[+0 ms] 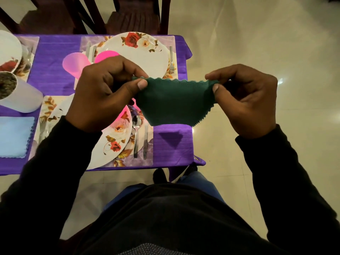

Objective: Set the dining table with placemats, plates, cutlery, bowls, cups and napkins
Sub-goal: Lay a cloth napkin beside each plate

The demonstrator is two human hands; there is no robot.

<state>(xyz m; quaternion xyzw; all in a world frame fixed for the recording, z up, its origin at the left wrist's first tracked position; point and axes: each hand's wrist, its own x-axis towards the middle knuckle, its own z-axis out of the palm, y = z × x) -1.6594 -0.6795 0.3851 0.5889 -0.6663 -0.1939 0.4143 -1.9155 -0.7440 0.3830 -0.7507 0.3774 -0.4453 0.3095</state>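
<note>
A dark green napkin (174,103) with a zigzag edge hangs in the air over the table's right end. My left hand (103,92) pinches its left top corner and my right hand (246,100) pinches its right top corner, stretching the upper edge. Below lies a purple tablecloth (55,57) with two floral placemats. The near floral plate (110,144) has a spoon (136,133) and a knife (145,142) to its right. The far floral plate (143,52) has a fork (171,59) beside it. Two pink cups (75,64) stand partly hidden behind my left hand.
A light blue napkin (14,137) lies at the left edge. A white cup (20,94) and another plate (9,50) sit at far left. Dark wooden chairs (132,17) stand behind the table. Pale tiled floor (257,43) spreads to the right.
</note>
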